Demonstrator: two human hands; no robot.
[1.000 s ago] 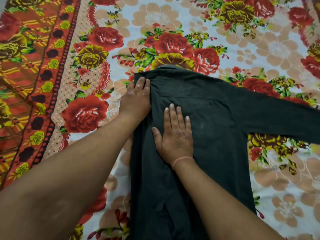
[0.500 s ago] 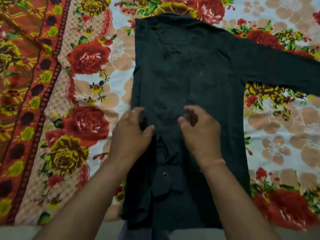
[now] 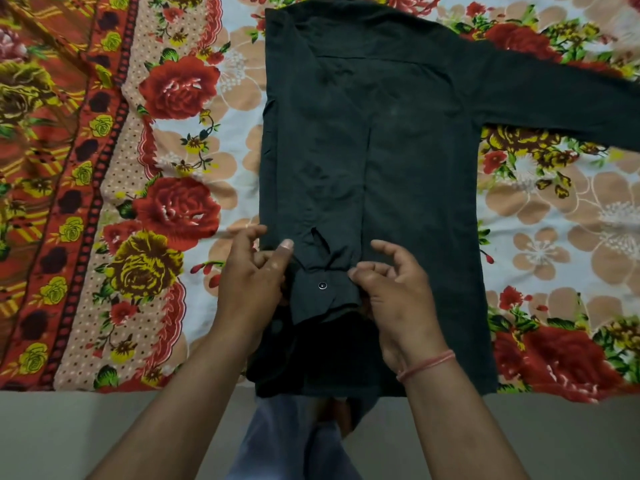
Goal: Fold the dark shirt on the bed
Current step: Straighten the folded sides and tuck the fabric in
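View from the head camera, looking down on a bed covered by a floral bedsheet (image 3: 180, 140) with red and yellow roses and an orange patterned border at the left of the frame. The dark shirt (image 3: 398, 140) lies flat, back side up, in the centre of the frame, its collar at the top edge and its hem at the near edge of the bed. One sleeve (image 3: 568, 105) extends straight toward the right edge of the frame; the other is folded in over the body and runs downward, ending in a cuff (image 3: 323, 294) bearing a small button (image 3: 322, 285). The left hand (image 3: 252, 282) rests at the left side of the cuff, fingers loosely curled, thumb on the dark cloth. The right hand (image 3: 394, 292), with a thin pink band (image 3: 426, 365) at the wrist, pinches the right edge of the cuff between thumb and fingertips, remaining fingers partly spread. Grey trousers (image 3: 287, 441) appear at the bottom centre.
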